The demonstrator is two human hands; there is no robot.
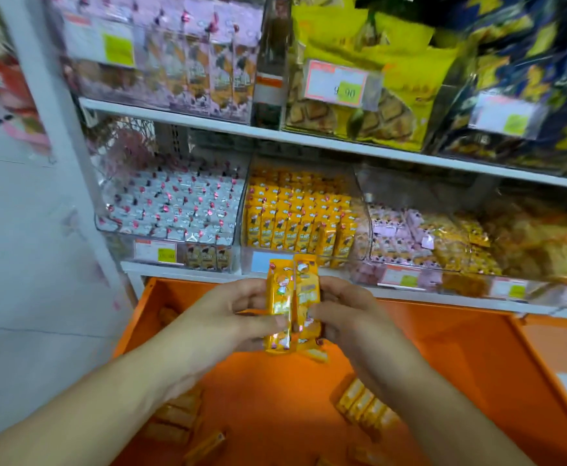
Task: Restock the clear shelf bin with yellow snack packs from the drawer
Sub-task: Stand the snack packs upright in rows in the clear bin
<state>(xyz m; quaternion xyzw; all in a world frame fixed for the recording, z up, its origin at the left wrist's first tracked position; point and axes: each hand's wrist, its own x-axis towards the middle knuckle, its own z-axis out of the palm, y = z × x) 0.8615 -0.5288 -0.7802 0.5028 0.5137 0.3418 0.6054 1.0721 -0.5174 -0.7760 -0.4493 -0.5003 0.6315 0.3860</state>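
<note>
Both forearms extend forward from the lower corners of the view and converge above the open orange drawer point(443, 348). The left hand point(231, 311) and the right hand point(339, 314) face each other, palms inward, and together hold a small upright bundle of yellow snack packs point(292, 304) between them. The left hand's fingers are curled round the bundle's left side, with the thumb laid across the front of the nearest pack. The right hand's fingers are curled round the bundle's right side. The bundle stands just below the front edge of the clear shelf bin point(359, 196), without touching it. That bin sits on the lowest shelf directly above the drawer and holds rows of matching yellow packs standing upright, with a gap at its front right corner. Loose yellow packs point(366, 408) lie on the drawer floor beneath and behind the hands. A bin of white-and-pink packs point(171, 210) stands immediately left of the clear shelf bin.
</note>
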